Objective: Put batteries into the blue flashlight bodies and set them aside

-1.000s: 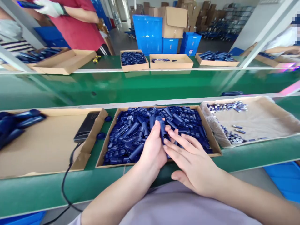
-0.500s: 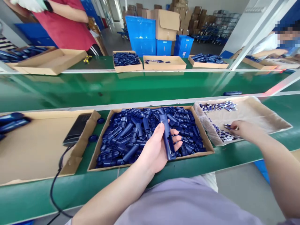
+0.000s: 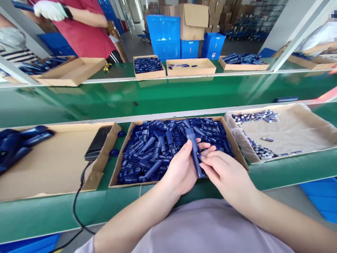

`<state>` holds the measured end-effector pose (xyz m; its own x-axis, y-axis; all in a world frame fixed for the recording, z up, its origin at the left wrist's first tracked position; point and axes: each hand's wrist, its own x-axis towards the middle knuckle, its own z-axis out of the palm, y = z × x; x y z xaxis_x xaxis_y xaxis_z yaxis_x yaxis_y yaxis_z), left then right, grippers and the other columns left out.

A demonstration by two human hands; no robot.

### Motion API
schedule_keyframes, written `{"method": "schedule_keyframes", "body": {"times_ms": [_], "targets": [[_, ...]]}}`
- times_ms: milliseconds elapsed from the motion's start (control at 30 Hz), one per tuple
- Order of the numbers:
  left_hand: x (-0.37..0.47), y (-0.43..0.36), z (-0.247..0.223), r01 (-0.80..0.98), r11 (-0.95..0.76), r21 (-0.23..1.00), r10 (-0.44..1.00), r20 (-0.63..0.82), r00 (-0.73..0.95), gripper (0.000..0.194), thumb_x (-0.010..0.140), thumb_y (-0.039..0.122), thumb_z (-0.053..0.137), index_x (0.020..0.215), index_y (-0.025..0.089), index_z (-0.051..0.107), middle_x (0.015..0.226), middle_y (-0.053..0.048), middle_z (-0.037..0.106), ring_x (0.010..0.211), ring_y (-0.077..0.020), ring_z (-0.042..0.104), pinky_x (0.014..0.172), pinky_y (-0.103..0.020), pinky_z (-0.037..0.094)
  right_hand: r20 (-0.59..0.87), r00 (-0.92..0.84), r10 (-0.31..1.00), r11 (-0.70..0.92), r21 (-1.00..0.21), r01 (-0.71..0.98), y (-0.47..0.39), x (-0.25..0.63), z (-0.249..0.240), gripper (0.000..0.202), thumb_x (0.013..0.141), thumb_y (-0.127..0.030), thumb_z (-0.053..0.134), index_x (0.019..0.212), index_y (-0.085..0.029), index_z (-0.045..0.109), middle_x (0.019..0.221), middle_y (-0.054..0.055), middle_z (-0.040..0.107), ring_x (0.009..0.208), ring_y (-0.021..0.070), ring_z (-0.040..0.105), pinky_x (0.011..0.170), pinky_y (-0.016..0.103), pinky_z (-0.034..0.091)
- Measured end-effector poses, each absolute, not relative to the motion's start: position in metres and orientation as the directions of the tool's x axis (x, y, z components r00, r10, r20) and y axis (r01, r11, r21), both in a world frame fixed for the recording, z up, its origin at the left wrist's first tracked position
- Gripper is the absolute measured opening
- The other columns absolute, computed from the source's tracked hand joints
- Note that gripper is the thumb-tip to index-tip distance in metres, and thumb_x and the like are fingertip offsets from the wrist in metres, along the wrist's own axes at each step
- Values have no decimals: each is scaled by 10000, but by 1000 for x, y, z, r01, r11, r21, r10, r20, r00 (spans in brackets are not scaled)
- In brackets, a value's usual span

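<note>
My left hand [image 3: 181, 170] is closed around a dark blue tubular plastic housing [image 3: 193, 146], tilted above a carton tray [image 3: 113, 178] heaped with blue plastic parts. An opening runs along the housing's right side. At that opening my right hand [image 3: 228, 172] is closed in a pinch on a small battery [image 3: 199, 156], mostly covered by the fingertips. To the right, a lined tray [image 3: 313, 123] holds many loose batteries, some piled along its left side and a single battery [image 3: 267, 139] lying apart.
On the left, a carton tray [image 3: 60, 161] contains blue housings [image 3: 15, 147] and a black device [image 3: 98, 144] with a cable. Two blue round caps [image 3: 114, 152] lie between the trays. Beyond the green belt [image 3: 158, 95] are more cartons and a person in a red shirt [image 3: 89, 35].
My right hand has moved left from the battery tray to the housing, carrying a battery. My left hand still holds the housing. The camera view has shifted slightly left.
</note>
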<state>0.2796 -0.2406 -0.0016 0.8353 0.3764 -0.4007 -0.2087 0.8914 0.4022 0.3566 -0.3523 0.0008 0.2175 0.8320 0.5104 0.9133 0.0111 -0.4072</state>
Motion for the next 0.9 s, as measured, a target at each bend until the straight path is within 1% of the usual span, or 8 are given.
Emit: {"method": "schedule_keyframes", "body": {"times_ms": [133, 233, 333, 433, 533, 633, 733, 900], "targets": [[278, -237, 2, -159, 906, 392, 346, -471, 812, 273, 986, 352, 445, 1056, 137, 597, 1037, -123, 679, 916, -248, 688, 775, -361, 568, 462, 181, 868, 29, -411, 911, -361, 398, 12, 210, 980, -233, 479, 984, -175, 681, 1005, 75, 614, 947, 154, 611, 833, 275, 531], [276, -233, 6, -130, 922, 365, 312, -500, 808, 304, 986, 370, 438, 1036, 120, 602, 982, -126, 684, 836, -239, 699, 723, -337, 574, 467, 384, 797, -302, -244, 922, -391, 480, 13, 258, 976, -337, 478, 1045, -216, 695, 1078, 69, 623, 987, 180, 615, 774, 283, 512], [273, -232, 8, -72, 924, 375, 256, -469, 845, 356, 985, 403, 421, 988, 104, 612, 856, -119, 670, 645, -182, 664, 538, -238, 517, 413, 465, 783, -430, -179, 885, -427, 571, -8, 386, 929, -427, 476, 814, -127, 689, 693, 60, 600, 504, 104, 530, 518, 271, 416], [272, -233, 7, -39, 900, 434, 239, -416, 877, 401, 978, 450, 420, 931, 106, 622, 596, -54, 571, 399, -93, 467, 384, -170, 354, 361, 463, 809, -437, -156, 886, -448, 633, -43, 366, 848, -444, 571, 625, -156, 612, 552, 12, 519, 397, 63, 414, 463, 258, 377], [271, -234, 4, -8, 870, 494, 223, -377, 899, 432, 975, 489, 392, 916, 128, 623, 448, 3, 446, 320, -70, 308, 346, -160, 264, 312, 408, 858, -381, -145, 913, -455, 658, -74, 297, 799, -446, 618, 650, -189, 597, 578, 1, 536, 426, 83, 446, 480, 284, 434], [272, -233, 2, -4, 850, 527, 235, -372, 898, 437, 972, 507, 375, 922, 140, 609, 452, -2, 459, 321, -75, 303, 347, -164, 257, 294, 347, 891, -320, -137, 937, -458, 666, -92, 295, 772, -501, 632, 774, -206, 622, 664, 23, 578, 462, 122, 492, 456, 320, 448], [272, -233, 4, -5, 837, 547, 262, -393, 881, 426, 971, 511, 376, 942, 145, 593, 480, -5, 485, 333, -80, 322, 360, -172, 269, 288, 338, 896, -299, -173, 938, -458, 672, -99, 363, 753, -579, 627, 722, -217, 605, 642, 25, 569, 438, 133, 471, 435, 350, 447], [273, -235, 5, -16, 831, 556, 288, -406, 867, 422, 963, 531, 381, 958, 159, 580, 493, 2, 488, 349, -86, 336, 384, -183, 277, 273, 380, 884, -306, -277, 911, -443, 646, -67, 374, 772, -602, 624, 696, -237, 608, 563, 17, 552, 421, 149, 480, 472, 380, 473]]}}
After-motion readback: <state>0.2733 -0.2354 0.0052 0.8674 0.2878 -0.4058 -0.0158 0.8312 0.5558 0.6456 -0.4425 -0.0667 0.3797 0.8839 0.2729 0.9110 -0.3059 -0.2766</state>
